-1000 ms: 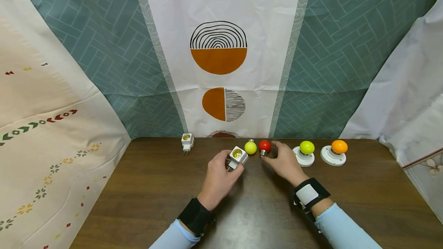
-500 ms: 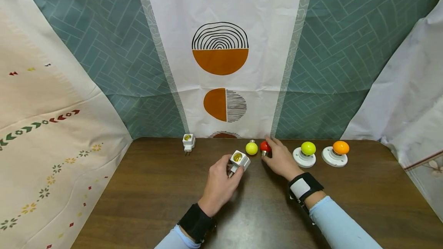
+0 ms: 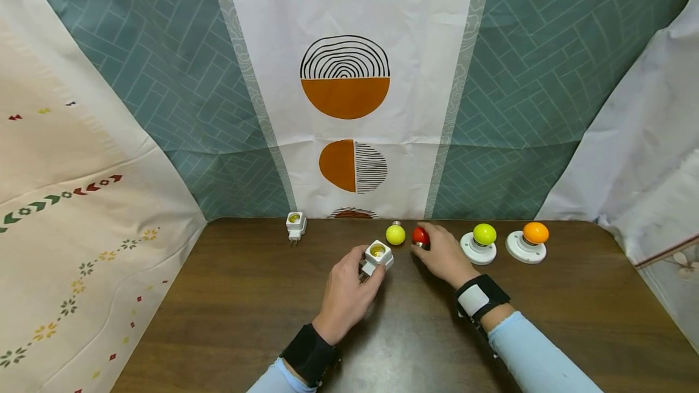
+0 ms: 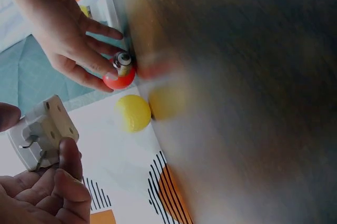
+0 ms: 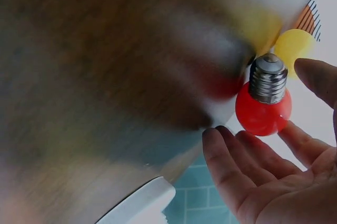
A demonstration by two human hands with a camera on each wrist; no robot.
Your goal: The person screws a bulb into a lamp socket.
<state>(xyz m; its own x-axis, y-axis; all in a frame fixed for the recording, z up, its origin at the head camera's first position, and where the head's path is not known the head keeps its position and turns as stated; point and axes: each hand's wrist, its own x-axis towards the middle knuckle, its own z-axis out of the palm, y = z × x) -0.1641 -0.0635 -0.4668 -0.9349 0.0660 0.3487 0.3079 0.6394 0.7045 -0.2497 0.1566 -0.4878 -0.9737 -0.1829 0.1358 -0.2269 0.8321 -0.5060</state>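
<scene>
Gripping a socket (image 3: 378, 253): left hand (image 3: 347, 292); spread around the red bulb (image 5: 263, 110): right hand (image 3: 446, 258).

Red bulb (image 5: 263, 113) with silver screw base (image 5: 267, 83), right hand (image 5: 284, 190) just beside it, yellow bulb (image 5: 293, 49) beyond, shiny brown tabletop (image 5: 95, 76)

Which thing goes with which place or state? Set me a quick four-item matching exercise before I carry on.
Things:
1. red bulb
2. yellow bulb
3. orange bulb
4. left hand

Places and states:
A. mounted on a round white base
B. holding a white socket
C. nearest the fingers of the right hand
D. on the tabletop, next to the red bulb

Pairs: 1-C, 2-D, 3-A, 4-B
</scene>
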